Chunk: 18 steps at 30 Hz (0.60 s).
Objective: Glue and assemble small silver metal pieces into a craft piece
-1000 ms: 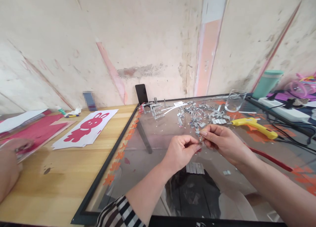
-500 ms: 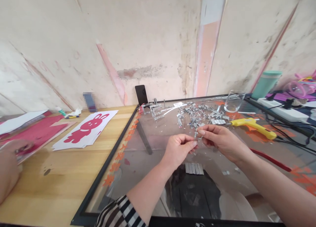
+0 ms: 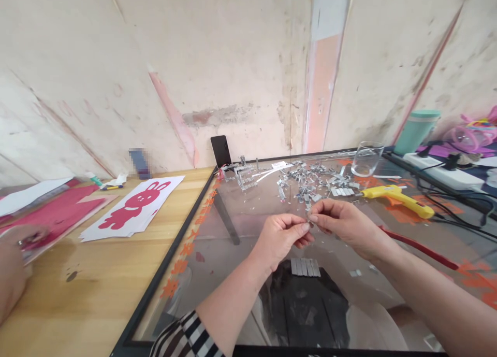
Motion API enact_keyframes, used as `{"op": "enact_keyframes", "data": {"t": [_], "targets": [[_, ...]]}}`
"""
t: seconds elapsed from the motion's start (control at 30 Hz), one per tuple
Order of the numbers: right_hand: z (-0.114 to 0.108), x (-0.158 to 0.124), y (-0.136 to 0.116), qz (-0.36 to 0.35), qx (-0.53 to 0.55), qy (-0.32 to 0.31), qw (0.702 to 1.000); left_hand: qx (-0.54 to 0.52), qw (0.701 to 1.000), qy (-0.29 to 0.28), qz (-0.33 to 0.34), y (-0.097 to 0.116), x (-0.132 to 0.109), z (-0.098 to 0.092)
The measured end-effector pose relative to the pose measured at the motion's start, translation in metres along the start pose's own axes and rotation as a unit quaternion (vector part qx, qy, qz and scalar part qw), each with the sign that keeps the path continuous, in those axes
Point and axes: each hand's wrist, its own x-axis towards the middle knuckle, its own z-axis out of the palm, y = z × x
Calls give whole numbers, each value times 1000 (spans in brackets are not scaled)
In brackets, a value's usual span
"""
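Above the glass tabletop (image 3: 248, 274), my left hand (image 3: 282, 238) and my right hand (image 3: 344, 225) meet fingertip to fingertip. Both are closed in a pinch on a small silver-grey piece (image 3: 308, 217), mostly covered by the fingers. Just below them on the glass lies a row of flat grey strips (image 3: 305, 267) side by side. Beyond my hands spreads a loose heap of small silver pieces (image 3: 310, 178), some standing up at its left end. Under my right forearm is a red-handled tool (image 3: 421, 245), partly hidden.
A yellow glue gun (image 3: 399, 197), a drinking glass (image 3: 367, 160), a green cup (image 3: 417, 131) and a power strip (image 3: 442, 171) with cables stand at right. A phone (image 3: 221, 151) leans on the wall. At left, another person's hand (image 3: 13, 263) works near red sheets and a rabbit print (image 3: 134, 206).
My fingertips have come closer together, and the small grey piece that stood up between them is now mostly covered. The view has shifted slightly. The other person's hand has moved a little.
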Motion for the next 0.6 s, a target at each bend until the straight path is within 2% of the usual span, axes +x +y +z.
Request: {"op": "enact_keyframes", "data": {"t": [0.2,0.33,0.47,0.6], "targets": [[-2,0,-3,38,96,-30,994,3,1000,-22,-5,0,-1,0],[-3,0,-3,40,114,-43,992,-23,999,-40,-28,0,-2,-1],[-2,-1,-3,28,106,-48,993,-70,992,-90,-59,-3,-2,-3],[2,-2,-5,35,122,-41,991,-108,983,-140,-57,-4,-2,-4]]}}
